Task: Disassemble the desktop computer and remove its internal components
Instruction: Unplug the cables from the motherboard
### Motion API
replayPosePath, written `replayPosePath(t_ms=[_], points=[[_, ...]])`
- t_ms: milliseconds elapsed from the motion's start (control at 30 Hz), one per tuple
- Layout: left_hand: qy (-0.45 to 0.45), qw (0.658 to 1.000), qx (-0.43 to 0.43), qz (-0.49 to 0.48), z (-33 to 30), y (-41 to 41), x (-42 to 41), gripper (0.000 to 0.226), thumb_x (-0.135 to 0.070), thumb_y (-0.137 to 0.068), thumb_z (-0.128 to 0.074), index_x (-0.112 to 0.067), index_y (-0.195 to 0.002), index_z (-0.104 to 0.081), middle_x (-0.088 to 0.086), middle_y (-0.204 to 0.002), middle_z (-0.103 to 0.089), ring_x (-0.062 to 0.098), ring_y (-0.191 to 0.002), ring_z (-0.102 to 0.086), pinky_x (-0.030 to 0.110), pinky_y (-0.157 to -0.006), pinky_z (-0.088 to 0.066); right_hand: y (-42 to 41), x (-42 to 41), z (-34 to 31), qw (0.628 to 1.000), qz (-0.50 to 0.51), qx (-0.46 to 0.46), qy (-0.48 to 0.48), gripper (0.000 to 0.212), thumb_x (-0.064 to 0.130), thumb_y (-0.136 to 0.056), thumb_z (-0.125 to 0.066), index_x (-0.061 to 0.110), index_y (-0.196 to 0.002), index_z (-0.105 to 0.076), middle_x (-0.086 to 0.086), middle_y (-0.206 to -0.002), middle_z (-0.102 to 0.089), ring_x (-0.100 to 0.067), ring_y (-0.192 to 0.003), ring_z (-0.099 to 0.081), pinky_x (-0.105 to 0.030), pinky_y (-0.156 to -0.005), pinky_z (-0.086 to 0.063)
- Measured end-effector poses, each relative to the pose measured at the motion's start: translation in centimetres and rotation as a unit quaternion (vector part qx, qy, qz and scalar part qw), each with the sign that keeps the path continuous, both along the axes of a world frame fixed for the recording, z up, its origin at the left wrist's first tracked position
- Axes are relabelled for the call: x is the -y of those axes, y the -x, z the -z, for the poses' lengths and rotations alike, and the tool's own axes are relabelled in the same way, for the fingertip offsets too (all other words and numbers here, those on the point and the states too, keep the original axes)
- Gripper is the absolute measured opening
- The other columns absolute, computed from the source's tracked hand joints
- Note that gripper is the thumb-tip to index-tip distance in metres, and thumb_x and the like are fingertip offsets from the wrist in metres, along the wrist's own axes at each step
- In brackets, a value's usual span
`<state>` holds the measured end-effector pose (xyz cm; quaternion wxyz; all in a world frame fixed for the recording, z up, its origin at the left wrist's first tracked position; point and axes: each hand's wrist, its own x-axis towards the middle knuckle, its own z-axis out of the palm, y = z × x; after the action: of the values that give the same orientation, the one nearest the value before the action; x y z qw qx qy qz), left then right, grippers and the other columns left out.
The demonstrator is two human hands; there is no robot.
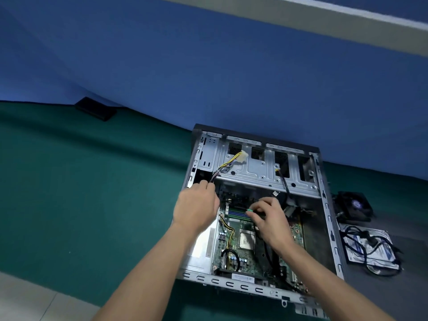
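Observation:
An open desktop case [328,218] lies on its side on the green table, its motherboard [234,251] exposed with the bare CPU [247,238] in the middle. My left hand [196,207] reaches over the case's left wall and pinches a bundle of thin wires [222,170] that runs up to a white connector [243,156] on the drive cage [261,167]. My right hand [268,218] sits over the memory slots [236,213], its fingers curled round a small part with a green end [249,210]. What that part is I cannot make out.
A black cooling fan [354,206] lies right of the case. In front of it a hard drive [370,249] lies under loose black cables [375,258]. A flat black box [96,108] rests far left by the blue wall. Green table surface [92,193] spreads to the left.

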<state>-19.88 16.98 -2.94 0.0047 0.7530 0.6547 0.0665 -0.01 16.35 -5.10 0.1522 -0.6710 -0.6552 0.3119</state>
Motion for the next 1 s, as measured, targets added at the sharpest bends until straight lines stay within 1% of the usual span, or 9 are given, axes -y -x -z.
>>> replayPosePath(t_ms=[200, 267, 467, 567, 633, 700, 800, 900, 1000], points=[[0.010, 1.000, -0.010, -0.027, 0.1, -0.1, -0.2, 0.024, -0.030, -0.092, -0.031, -0.020, -0.082, -0.050, -0.004, -0.080, -0.056, 0.014, -0.066, -0.047, 0.027, -0.052, -0.029, 2.9, -0.6, 1.6, 0.984, 0.122, -0.113, 0.061, 0.013, 0.019, -0.089, -0.064, 0.021, -0.077, -0.058, 0.008, -0.082, -0.058, 0.004, -0.059, -0.056, -0.002, -0.047, -0.035], [0.010, 0.999, -0.006, -0.031, 0.0, -0.1, -0.2, 0.022, -0.030, -0.091, -0.032, -0.021, -0.079, -0.048, -0.004, -0.079, -0.056, 0.014, -0.066, -0.049, 0.027, -0.053, -0.027, 4.1, -1.8, 1.9, 0.973, 0.164, -0.155, 0.057, 0.014, 0.020, -0.088, -0.065, 0.020, -0.076, -0.059, 0.007, -0.076, -0.060, 0.000, -0.056, -0.055, -0.005, -0.044, -0.036], [0.010, 0.999, 0.000, -0.038, 0.3, -0.1, -0.5, 0.019, -0.031, -0.089, -0.034, -0.022, -0.073, -0.040, -0.005, -0.075, -0.055, 0.014, -0.060, -0.042, 0.027, -0.049, -0.022, 5.1, -3.4, 2.4, 0.940, 0.205, -0.247, 0.114, 0.014, 0.014, -0.091, -0.060, 0.006, -0.097, -0.050, -0.009, -0.092, -0.063, -0.023, -0.082, -0.064, -0.039, -0.074, -0.052], [0.010, 0.999, 0.002, -0.036, 0.2, -0.1, -0.6, 0.019, -0.030, -0.087, -0.037, -0.022, -0.071, -0.039, -0.004, -0.072, -0.055, 0.014, -0.057, -0.036, 0.027, -0.046, -0.016, 3.9, -2.3, 3.0, 0.922, 0.190, -0.300, 0.156, 0.011, 0.016, -0.098, -0.047, 0.008, -0.099, -0.053, -0.011, -0.079, -0.067, -0.021, -0.060, -0.067, -0.035, -0.059, -0.056], [0.009, 0.999, -0.001, -0.036, 0.2, -0.2, -0.7, 0.019, -0.030, -0.087, -0.038, -0.021, -0.070, -0.039, -0.003, -0.071, -0.055, 0.014, -0.056, -0.036, 0.027, -0.045, -0.014, 3.2, -1.7, 3.3, 0.944, 0.142, -0.242, 0.172, 0.022, 0.025, -0.100, -0.044, 0.010, -0.100, -0.060, -0.006, -0.069, -0.067, -0.016, -0.053, -0.065, -0.027, -0.052, -0.051], [0.014, 0.999, -0.003, -0.036, 0.2, -0.2, -0.6, 0.019, -0.030, -0.087, -0.038, -0.021, -0.070, -0.040, -0.003, -0.072, -0.056, 0.015, -0.057, -0.039, 0.027, -0.046, -0.016, 2.7, -1.6, 3.1, 0.989, 0.024, -0.071, 0.128, 0.031, 0.039, -0.099, -0.041, 0.021, -0.089, -0.064, 0.006, -0.068, -0.065, -0.010, -0.057, -0.060, -0.025, -0.057, -0.045], [0.017, 1.000, -0.010, -0.004, -0.3, -0.2, -0.6, 0.022, -0.030, -0.091, -0.036, -0.019, -0.082, -0.052, -0.003, -0.083, -0.058, 0.016, -0.071, -0.053, 0.027, -0.052, -0.027, 2.6, -1.3, 2.7, 0.982, -0.120, 0.117, 0.083, 0.043, 0.050, -0.097, -0.038, 0.026, -0.070, -0.060, 0.014, -0.077, -0.051, -0.008, -0.071, -0.053, -0.027, -0.064, -0.037], [0.044, 0.994, -0.032, 0.100, -1.1, -0.8, -1.3, 0.022, -0.025, -0.096, -0.034, -0.016, -0.099, -0.054, 0.001, -0.098, -0.057, 0.019, -0.086, -0.054, 0.029, -0.063, -0.037, 1.9, -1.1, 2.7, 0.980, -0.093, 0.148, 0.095, 0.040, 0.048, -0.096, -0.041, 0.020, -0.081, -0.066, 0.008, -0.087, -0.056, -0.016, -0.083, -0.060, -0.026, -0.064, -0.035], [0.131, 0.980, -0.071, 0.133, -1.1, -3.3, -3.1, 0.023, -0.019, -0.092, -0.047, -0.010, -0.110, -0.058, 0.007, -0.110, -0.058, 0.023, -0.102, -0.054, 0.035, -0.076, -0.045, 0.6, -0.7, 2.4, 0.991, -0.015, 0.101, 0.089, 0.041, 0.042, -0.100, -0.035, 0.019, -0.071, -0.053, 0.005, -0.067, -0.056, -0.014, -0.064, -0.056, -0.026, -0.053, -0.032]])
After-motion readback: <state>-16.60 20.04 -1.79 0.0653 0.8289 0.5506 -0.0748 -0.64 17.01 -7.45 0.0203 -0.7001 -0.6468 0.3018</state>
